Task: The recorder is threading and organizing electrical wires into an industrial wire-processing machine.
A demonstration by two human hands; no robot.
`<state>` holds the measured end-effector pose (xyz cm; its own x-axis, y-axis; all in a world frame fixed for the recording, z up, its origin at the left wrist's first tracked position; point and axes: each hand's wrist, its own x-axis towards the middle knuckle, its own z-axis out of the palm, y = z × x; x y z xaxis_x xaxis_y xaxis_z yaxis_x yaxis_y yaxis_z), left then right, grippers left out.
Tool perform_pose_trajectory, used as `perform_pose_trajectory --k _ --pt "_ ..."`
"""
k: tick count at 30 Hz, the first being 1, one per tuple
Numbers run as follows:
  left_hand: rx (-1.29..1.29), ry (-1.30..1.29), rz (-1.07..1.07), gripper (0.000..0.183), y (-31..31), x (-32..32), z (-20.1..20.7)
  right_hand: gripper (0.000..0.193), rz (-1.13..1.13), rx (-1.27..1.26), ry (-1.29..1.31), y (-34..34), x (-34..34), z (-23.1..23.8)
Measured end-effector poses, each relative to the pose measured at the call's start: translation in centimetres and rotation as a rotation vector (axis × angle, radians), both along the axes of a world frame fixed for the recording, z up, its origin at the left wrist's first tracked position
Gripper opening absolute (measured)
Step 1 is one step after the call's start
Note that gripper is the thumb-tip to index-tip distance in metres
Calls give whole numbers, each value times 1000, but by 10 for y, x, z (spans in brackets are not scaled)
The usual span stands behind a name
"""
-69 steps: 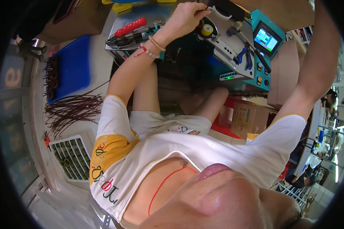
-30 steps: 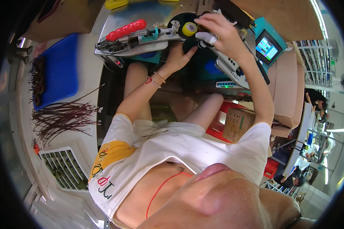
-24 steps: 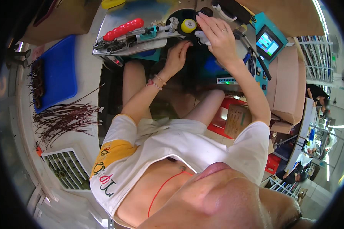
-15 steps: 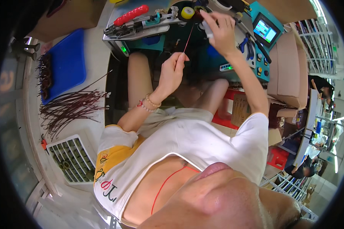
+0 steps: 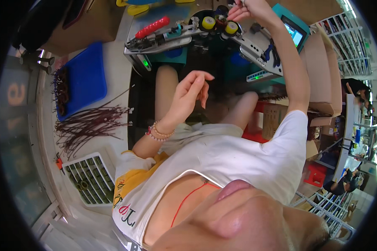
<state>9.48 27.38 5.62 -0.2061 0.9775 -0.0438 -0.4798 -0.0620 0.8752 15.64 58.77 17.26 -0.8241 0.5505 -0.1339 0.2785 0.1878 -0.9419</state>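
My left hand point(image 5: 189, 95) hovers above my lap with its fingers loosely bent and apart; I see nothing in it. Reaching to the far side of the winding machine, my right hand point(image 5: 252, 10) has its fingers stretched out beside a small copper-coloured wound coil point(image 5: 220, 21). The picture's upper edge cuts off part of that hand. The coil sits between a yellow-capped roller point(image 5: 208, 22) and a second yellow-capped roller point(image 5: 231, 27). A toggle clamp with a red handle point(image 5: 153, 28) lies along the machine's left arm.
On the left table are a blue tray point(image 5: 86, 79) with dark wound rings along its edge, a bundle of dark red wires point(image 5: 92, 123) and a white gridded tray point(image 5: 109, 163) of green rings. To the right are pliers point(image 5: 272, 54), a screen point(image 5: 293, 31) and a cardboard box point(image 5: 322, 75).
The thin red wire stretched from the coil to my left hand is no longer visible, and that hand has loosened. My right hand has moved up and away, uncovering the right roller.
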Motion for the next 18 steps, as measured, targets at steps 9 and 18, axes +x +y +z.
perform_pose_trajectory --k 9,18 --pt "-165 -159 12 24 8 9 -73 50 3 -203 -139 75 -37 -43" --pt "-63 225 193 26 76 11 -117 40 433 728 -490 -33 8 56"
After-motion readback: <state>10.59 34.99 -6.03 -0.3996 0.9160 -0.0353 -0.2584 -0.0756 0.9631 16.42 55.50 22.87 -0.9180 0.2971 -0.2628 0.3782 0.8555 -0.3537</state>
